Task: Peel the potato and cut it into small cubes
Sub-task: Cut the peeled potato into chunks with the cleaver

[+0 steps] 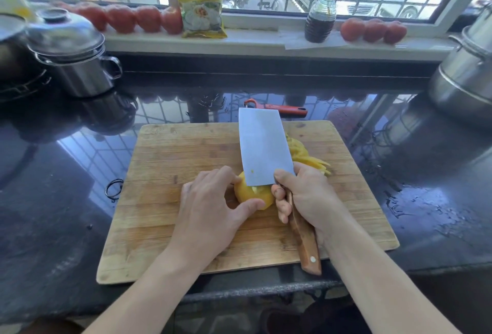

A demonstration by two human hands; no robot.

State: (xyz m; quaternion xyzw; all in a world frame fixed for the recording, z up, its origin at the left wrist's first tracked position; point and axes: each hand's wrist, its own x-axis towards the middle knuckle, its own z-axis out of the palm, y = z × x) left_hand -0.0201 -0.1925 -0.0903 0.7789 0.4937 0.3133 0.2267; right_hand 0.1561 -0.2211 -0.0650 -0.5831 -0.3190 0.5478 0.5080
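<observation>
A peeled yellow potato (250,195) lies on the wooden cutting board (165,163). My left hand (210,206) holds it from the left, thumb on its near side and fingers curled over its top. My right hand (303,195) grips the wooden handle of a cleaver (262,147). The wide blade stands upright with its edge down on the potato's right part. A pile of thin potato slices (306,155) lies just right of the blade, partly hidden behind it.
A red peeler (279,108) lies on the wet black counter behind the board. Steel pots stand at far left (77,49) and far right (468,73). The sill carries tomatoes (372,30), a yellow packet (202,1) and a sauce bottle (319,19).
</observation>
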